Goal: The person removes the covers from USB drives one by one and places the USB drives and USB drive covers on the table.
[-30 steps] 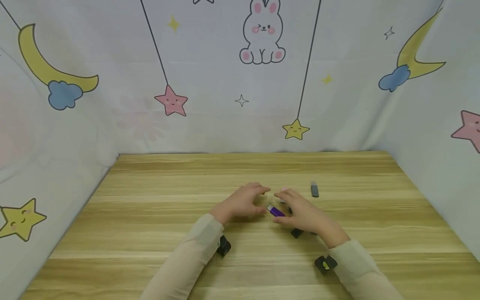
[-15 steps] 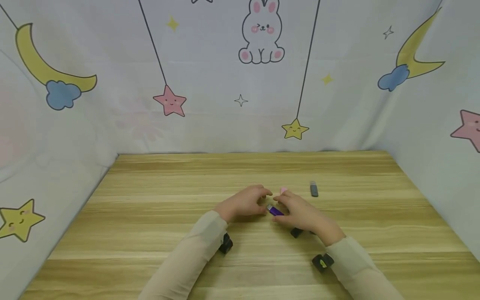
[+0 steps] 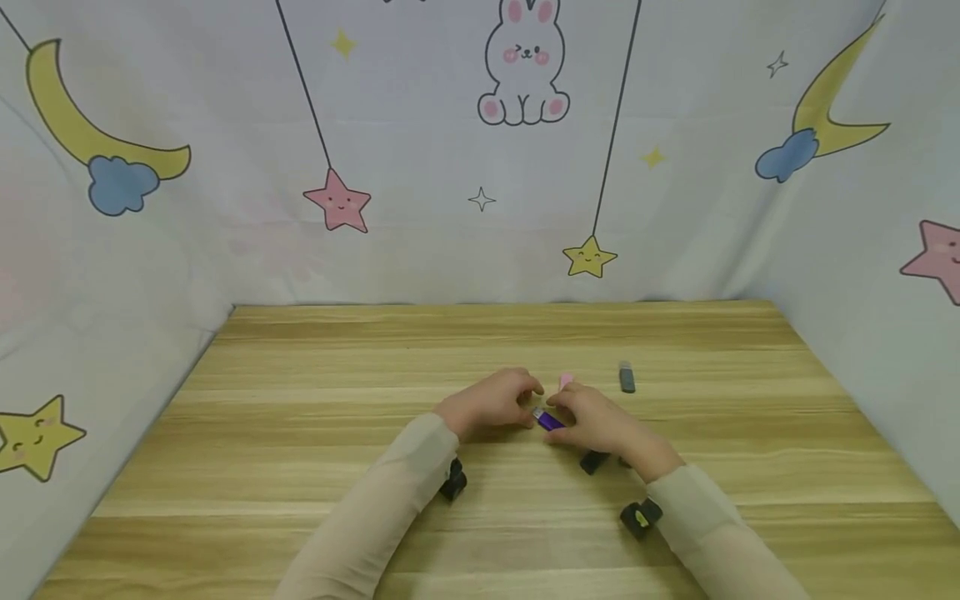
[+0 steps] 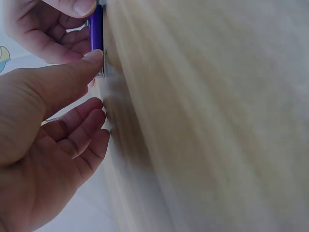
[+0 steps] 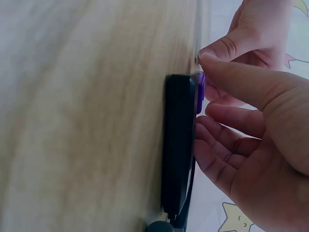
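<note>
A purple USB flash drive (image 3: 550, 419) with a metal plug lies on the wooden table between both hands. My left hand (image 3: 493, 402) is at its plug end, fingers loosely bent; in the left wrist view the thumb (image 4: 79, 72) overlaps the drive and stands apart from the other fingers. From the right comes my right hand (image 3: 600, 425), its thumb at the near side of the drive and its index finger beyond it, with a gap between. The right wrist view shows a black stick (image 5: 178, 145) in front of the purple drive, partly hiding it.
A grey USB flash drive (image 3: 627, 377) lies farther back to the right. Behind the right fingers a pink piece (image 3: 566, 381) shows in part. A black stick-like item (image 3: 594, 461) sits under the right hand's near edge. Printed white cloth surrounds the table (image 3: 337, 358).
Both hands draw slightly closer to the purple drive, with the thumb and index finger of each less spread. More of the pink piece shows. The drives lie about where they were.
</note>
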`<state>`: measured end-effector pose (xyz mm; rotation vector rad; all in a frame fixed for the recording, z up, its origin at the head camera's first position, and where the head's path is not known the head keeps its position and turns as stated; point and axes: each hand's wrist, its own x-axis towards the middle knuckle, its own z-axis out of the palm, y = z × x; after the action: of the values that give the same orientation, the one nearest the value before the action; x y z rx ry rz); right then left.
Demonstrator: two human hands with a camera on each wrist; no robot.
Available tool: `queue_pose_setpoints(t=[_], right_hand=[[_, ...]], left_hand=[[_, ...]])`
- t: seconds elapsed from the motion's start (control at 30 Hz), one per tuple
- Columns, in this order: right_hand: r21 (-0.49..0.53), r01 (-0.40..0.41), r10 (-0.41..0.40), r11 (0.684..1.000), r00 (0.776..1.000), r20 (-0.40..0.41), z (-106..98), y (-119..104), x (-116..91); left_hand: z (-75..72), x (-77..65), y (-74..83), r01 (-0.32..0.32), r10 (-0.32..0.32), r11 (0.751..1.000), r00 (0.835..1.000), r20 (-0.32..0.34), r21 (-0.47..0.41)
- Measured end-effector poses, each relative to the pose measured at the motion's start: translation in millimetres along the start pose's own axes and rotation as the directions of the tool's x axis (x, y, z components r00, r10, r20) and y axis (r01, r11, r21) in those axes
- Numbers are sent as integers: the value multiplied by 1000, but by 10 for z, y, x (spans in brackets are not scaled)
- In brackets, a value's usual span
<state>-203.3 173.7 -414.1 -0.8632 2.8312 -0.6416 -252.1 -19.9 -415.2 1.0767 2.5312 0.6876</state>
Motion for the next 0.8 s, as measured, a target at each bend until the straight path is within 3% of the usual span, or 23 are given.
queue_pose_setpoints(t=[0.27,0.8], right_hand=[[26,19,-19,999,1000,-2,-8,19,28],[63,39,-41,997,999,33,-16,16,47]], left_hand=[[-8,31,-18,-10,10,999,1000,7,-35],[15,47,-29,-41,42,999,999,9,-20]])
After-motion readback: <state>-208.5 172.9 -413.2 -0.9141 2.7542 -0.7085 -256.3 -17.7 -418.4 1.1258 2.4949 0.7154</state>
